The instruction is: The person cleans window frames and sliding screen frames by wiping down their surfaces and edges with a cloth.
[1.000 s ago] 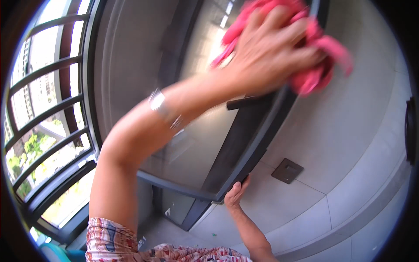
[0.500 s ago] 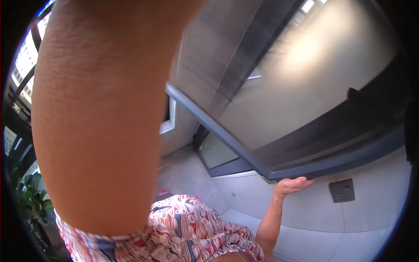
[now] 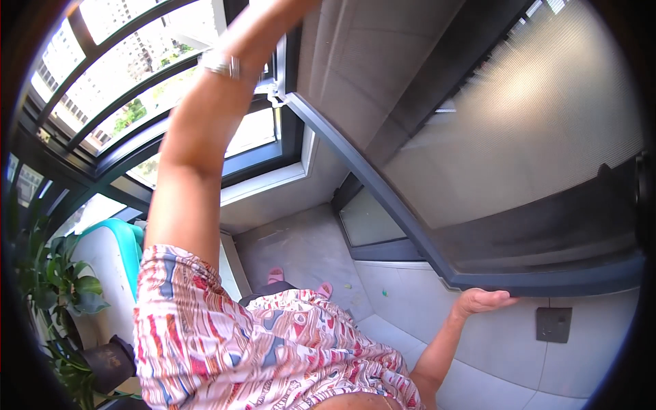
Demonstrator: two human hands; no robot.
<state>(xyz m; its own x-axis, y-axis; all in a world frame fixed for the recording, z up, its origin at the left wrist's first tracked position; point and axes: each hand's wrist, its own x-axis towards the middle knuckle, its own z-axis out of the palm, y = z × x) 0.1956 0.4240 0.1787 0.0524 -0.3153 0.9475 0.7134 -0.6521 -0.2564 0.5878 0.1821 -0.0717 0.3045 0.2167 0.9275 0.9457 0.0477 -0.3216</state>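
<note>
A large dark-framed panel with a fine mesh-like surface [image 3: 492, 178] slants across the right half. My right hand [image 3: 482, 301] is under its lower edge, palm up and fingers stretched out flat, touching or very close to the frame. My left arm reaches up past the panel's upper left corner, with a bracelet [image 3: 222, 63] at the wrist. Only the near part of my left hand [image 3: 273, 24] shows; the top edge cuts off its fingers, so what they touch is hidden. A small pale metal fitting [image 3: 276, 97] sits at the panel's upper left corner.
Curved-looking window bars [image 3: 102, 157] stand at the left, with buildings beyond. A leafy plant [image 3: 65, 280] and a turquoise-rimmed white object [image 3: 130, 246] are beside me. A dark square wall plate [image 3: 553, 324] is below the panel. A smaller framed pane [image 3: 372, 219] stands low behind it.
My left arm, which filled much of the left side, has swung away and stretched farther up, uncovering the windows. The view has shifted; my right hand stays under the panel's edge.
</note>
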